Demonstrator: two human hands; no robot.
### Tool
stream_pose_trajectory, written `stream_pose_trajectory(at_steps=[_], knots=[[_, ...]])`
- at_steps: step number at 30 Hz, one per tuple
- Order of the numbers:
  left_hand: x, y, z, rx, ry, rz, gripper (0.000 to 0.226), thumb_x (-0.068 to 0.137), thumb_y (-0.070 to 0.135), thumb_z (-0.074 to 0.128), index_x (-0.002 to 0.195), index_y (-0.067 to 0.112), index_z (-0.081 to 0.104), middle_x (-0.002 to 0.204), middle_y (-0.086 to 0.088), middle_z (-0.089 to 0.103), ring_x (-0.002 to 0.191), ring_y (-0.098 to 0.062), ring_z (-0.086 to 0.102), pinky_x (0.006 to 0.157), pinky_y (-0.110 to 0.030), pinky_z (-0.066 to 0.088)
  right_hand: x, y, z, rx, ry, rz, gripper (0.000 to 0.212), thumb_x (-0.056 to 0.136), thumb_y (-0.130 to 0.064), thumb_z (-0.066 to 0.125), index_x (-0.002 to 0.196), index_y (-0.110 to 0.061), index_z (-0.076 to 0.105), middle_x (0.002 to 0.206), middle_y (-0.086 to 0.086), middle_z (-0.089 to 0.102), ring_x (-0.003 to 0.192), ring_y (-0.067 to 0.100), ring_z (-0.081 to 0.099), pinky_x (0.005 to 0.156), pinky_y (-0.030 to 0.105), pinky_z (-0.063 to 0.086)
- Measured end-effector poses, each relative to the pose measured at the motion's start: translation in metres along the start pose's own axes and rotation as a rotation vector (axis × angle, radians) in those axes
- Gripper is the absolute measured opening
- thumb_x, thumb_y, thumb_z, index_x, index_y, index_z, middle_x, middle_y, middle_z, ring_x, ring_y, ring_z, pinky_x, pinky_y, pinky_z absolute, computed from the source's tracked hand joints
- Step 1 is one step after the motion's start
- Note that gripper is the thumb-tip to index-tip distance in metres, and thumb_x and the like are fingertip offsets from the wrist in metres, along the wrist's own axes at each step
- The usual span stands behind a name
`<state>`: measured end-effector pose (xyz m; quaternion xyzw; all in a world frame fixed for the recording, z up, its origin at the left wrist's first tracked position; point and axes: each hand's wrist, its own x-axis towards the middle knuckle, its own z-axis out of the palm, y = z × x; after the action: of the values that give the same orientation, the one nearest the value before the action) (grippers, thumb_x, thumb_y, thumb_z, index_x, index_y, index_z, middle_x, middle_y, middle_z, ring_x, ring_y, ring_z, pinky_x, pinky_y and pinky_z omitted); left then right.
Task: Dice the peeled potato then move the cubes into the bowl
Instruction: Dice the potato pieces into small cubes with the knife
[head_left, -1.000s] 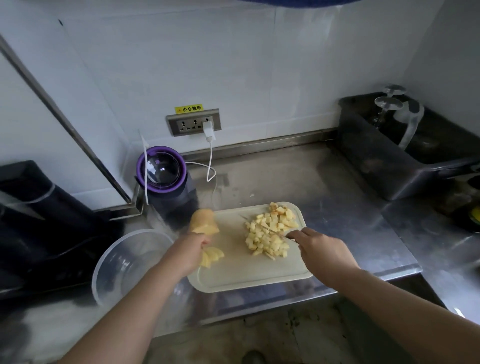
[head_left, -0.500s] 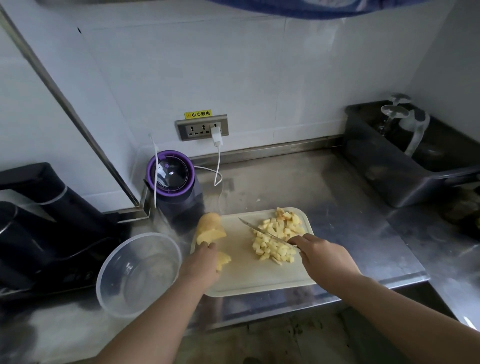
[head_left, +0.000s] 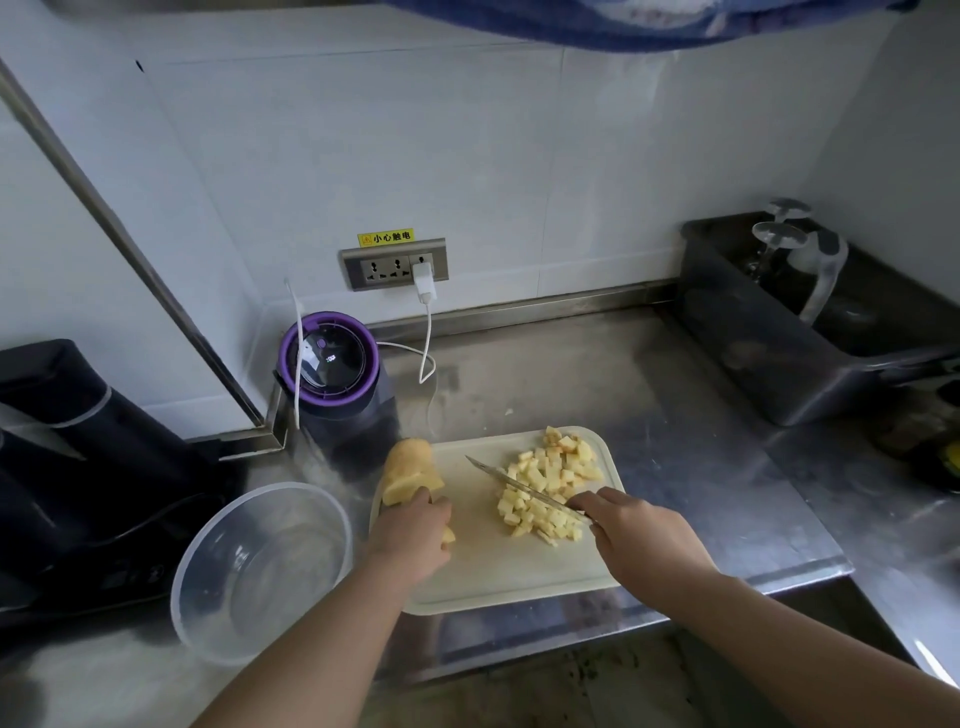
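1. Steel counter (head_left: 701, 415) fills the view, and a clear bowl (head_left: 260, 571) sits at 8 o'clock from the board (head_left: 498, 566).
2. Left hand (head_left: 410, 535) curls its fingers onto the potato (head_left: 410, 470) at the board's 10 o'clock corner.
3. Right hand (head_left: 644, 540) is clamped on a knife (head_left: 514, 483). Its blade points to 10 o'clock across the cubes (head_left: 550, 483), piled at the board's 2 o'clock.
4. Blender (head_left: 328, 358) stands beyond the board at 11 o'clock.

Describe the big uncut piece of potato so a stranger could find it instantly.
On the steel counter lies a white cutting board. At its far-left corner, beyond the left hand and near the purple-lidded blender, sits the potato chunk. It is the one large, rounded yellow lump; the diced cubes to its right, under the knife, are small and pale.
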<state>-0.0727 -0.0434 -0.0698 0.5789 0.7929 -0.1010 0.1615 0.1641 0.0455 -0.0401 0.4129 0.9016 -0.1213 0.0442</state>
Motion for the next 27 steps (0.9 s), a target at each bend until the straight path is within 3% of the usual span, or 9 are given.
stream_pose_trajectory(at_steps=[5,8,11,18,27], knots=[[0.000,0.014,-0.001,-0.097,-0.019,-0.113,0.039,0.086,0.040,0.056,0.118,0.017,0.054,0.120,-0.002,0.054,0.108,-0.024,0.053,0.084,-0.031,0.044,-0.005,-0.003,-0.002,0.040,-0.070,0.018,0.041,0.101,-0.013,0.042,0.136,-0.034,0.046,0.106,-0.008,0.060,0.079,0.018,0.066,0.069,0.031,0.059],[-0.003,0.021,0.004,-0.417,-0.042,-0.218,0.044,0.084,0.044,0.062,0.118,0.018,0.055,0.118,0.001,0.058,0.098,-0.015,0.052,0.079,-0.026,0.042,-0.011,-0.013,-0.001,0.084,-0.151,0.024,0.036,0.100,-0.012,0.039,0.131,-0.028,0.048,0.104,-0.006,0.060,0.083,0.015,0.063,0.073,0.028,0.057],[-0.010,0.016,0.010,-0.656,-0.104,-0.247,0.060,0.079,0.046,0.071,0.129,0.020,0.052,0.122,0.002,0.059,0.105,-0.015,0.058,0.088,-0.028,0.050,-0.013,-0.021,0.003,0.114,-0.220,0.028,0.039,0.098,-0.011,0.042,0.134,-0.026,0.047,0.112,-0.004,0.061,0.092,0.015,0.063,0.080,0.029,0.057],[-0.025,0.023,0.011,-0.339,0.129,-0.219,0.047,0.082,0.051,0.064,0.122,0.027,0.056,0.119,0.006,0.057,0.107,-0.017,0.056,0.081,-0.030,0.049,-0.015,-0.027,0.007,0.183,-0.268,0.021,0.040,0.098,-0.011,0.047,0.136,-0.025,0.047,0.120,-0.003,0.060,0.102,0.014,0.062,0.086,0.027,0.055],[-0.016,0.031,0.007,-0.305,0.063,-0.281,0.043,0.082,0.044,0.062,0.118,0.020,0.057,0.113,0.001,0.060,0.101,-0.021,0.060,0.072,-0.028,0.043,-0.017,-0.026,0.007,0.173,-0.275,0.041,0.044,0.094,-0.010,0.054,0.134,-0.026,0.048,0.116,-0.002,0.061,0.099,0.016,0.062,0.084,0.030,0.056]])
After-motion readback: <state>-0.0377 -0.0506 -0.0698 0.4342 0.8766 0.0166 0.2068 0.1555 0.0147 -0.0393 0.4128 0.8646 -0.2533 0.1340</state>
